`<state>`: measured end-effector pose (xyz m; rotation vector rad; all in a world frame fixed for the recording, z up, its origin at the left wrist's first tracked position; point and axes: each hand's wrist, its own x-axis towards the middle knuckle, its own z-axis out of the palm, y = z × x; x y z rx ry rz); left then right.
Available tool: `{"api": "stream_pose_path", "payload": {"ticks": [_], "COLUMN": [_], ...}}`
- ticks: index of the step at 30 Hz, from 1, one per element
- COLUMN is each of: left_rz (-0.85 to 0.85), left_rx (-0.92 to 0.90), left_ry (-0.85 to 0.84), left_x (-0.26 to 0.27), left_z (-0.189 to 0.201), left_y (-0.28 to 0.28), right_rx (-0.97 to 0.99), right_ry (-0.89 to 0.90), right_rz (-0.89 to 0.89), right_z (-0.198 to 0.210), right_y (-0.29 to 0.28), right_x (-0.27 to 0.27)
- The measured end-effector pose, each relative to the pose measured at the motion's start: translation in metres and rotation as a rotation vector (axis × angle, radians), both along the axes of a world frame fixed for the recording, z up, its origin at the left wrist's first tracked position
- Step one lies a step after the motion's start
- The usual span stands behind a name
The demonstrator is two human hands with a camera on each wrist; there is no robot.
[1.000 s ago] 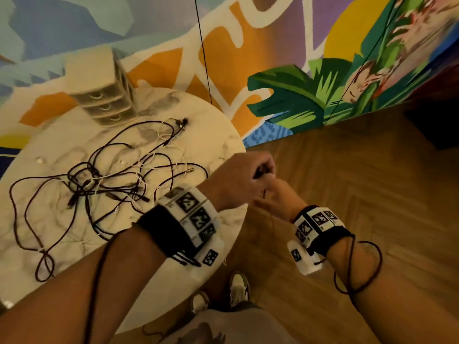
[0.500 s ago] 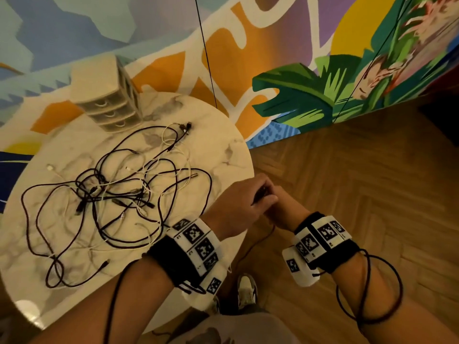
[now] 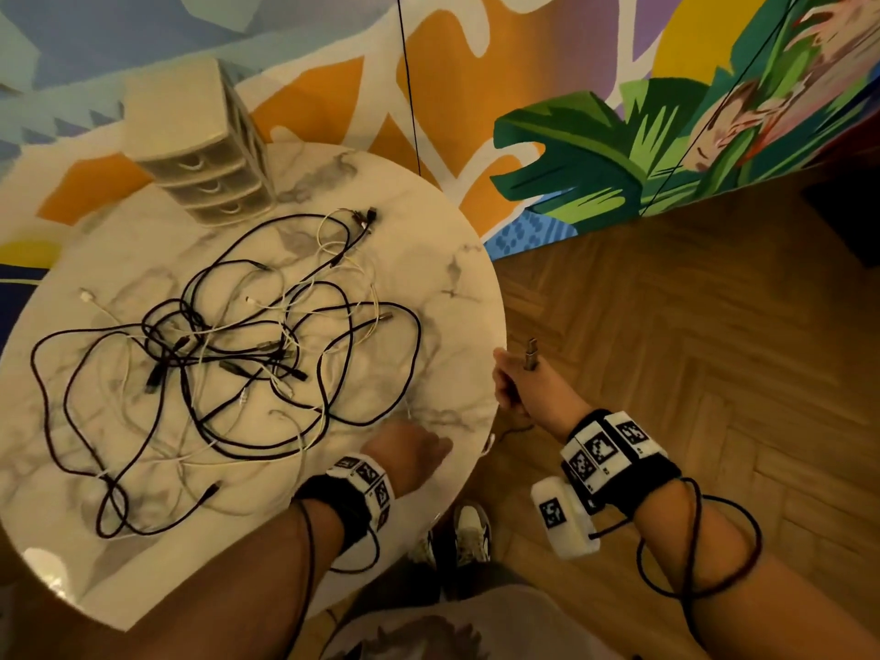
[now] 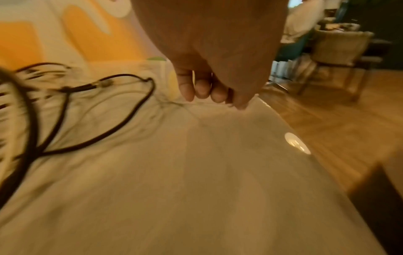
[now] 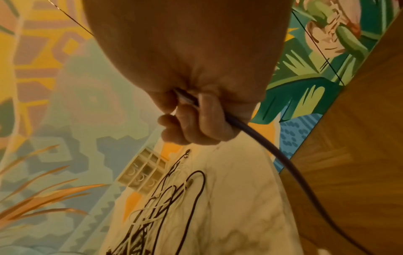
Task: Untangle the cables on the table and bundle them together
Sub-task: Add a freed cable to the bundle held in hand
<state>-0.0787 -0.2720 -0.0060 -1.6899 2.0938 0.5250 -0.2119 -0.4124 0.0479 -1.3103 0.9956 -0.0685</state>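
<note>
A tangle of black and white cables (image 3: 238,345) lies on the round marble table (image 3: 428,288). My right hand (image 3: 512,383) is beyond the table's right edge and grips a black cable (image 5: 261,138). Its USB plug (image 3: 531,354) sticks up out of the fist, and the rest of that cable loops around my right forearm. My left hand (image 3: 428,445) is low over the table's near right edge, knuckles up. In the blurred left wrist view its curled fingertips (image 4: 202,93) and thumb close on a thin white cable (image 4: 170,103) lying on the marble.
A small beige drawer unit (image 3: 200,150) stands at the back of the table against the painted wall. Wooden parquet floor (image 3: 690,350) spreads to the right. My shoes (image 3: 471,531) are below the table's near edge. A chair (image 4: 340,46) stands farther off.
Both hands were together on the black cable's end, right of the table. My left hand has let go and dropped onto the table edge; my right hand holds the plug alone.
</note>
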Motion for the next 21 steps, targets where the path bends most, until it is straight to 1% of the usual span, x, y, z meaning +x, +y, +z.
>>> {"api": "stream_pose_path", "payload": {"ticks": [2, 3, 4, 6, 9, 11, 13, 14, 15, 16, 18, 19, 20, 21], "left_rz": [0.329, 0.456, 0.522, 0.53, 0.445, 0.395, 0.361, 0.372, 0.427, 0.524, 0.809, 0.936, 1.014, 1.038], "left_rx": [-0.176, -0.276, -0.356, -0.428, -0.448, -0.418, -0.348, -0.337, -0.356, -0.387, -0.474, -0.481, -0.462, -0.44], "left_ry": [0.118, 0.185, 0.245, 0.318, 0.347, 0.312, 0.3, 0.324, 0.389, 0.495, 0.759, 0.869, 0.952, 1.006], "left_x": [0.014, 0.018, 0.019, 0.016, 0.009, 0.011, 0.016, 0.021, 0.026, 0.032, 0.047, 0.053, 0.057, 0.058], "left_z": [0.013, 0.021, 0.029, 0.045, 0.057, 0.059, 0.06, 0.061, 0.061, 0.062, 0.065, 0.068, 0.073, 0.08], "left_y": [-0.005, -0.007, -0.009, -0.008, -0.003, 0.001, 0.005, 0.006, 0.006, 0.005, -0.003, -0.01, -0.016, -0.022], "right_rx": [-0.005, -0.003, 0.02, 0.1, 0.153, 0.136, 0.086, 0.062, 0.041, 0.024, -0.013, -0.037, -0.057, -0.07], "right_ry": [0.068, 0.1, 0.106, 0.023, -0.14, -0.21, -0.224, -0.219, -0.216, -0.215, -0.219, -0.219, -0.219, -0.218], "right_rz": [0.016, 0.042, 0.06, 0.04, -0.063, -0.1, -0.073, -0.05, -0.021, 0.006, 0.073, 0.109, 0.139, 0.159], "right_z": [-0.001, -0.002, -0.002, -0.003, 0.004, 0.009, 0.014, 0.016, 0.018, 0.018, 0.017, 0.017, 0.017, 0.017], "right_y": [0.003, 0.004, 0.007, 0.014, 0.02, 0.024, 0.028, 0.031, 0.033, 0.035, 0.04, 0.042, 0.045, 0.047], "right_x": [-0.003, -0.004, -0.003, 0.004, 0.022, 0.033, 0.042, 0.045, 0.048, 0.049, 0.052, 0.053, 0.054, 0.055]}}
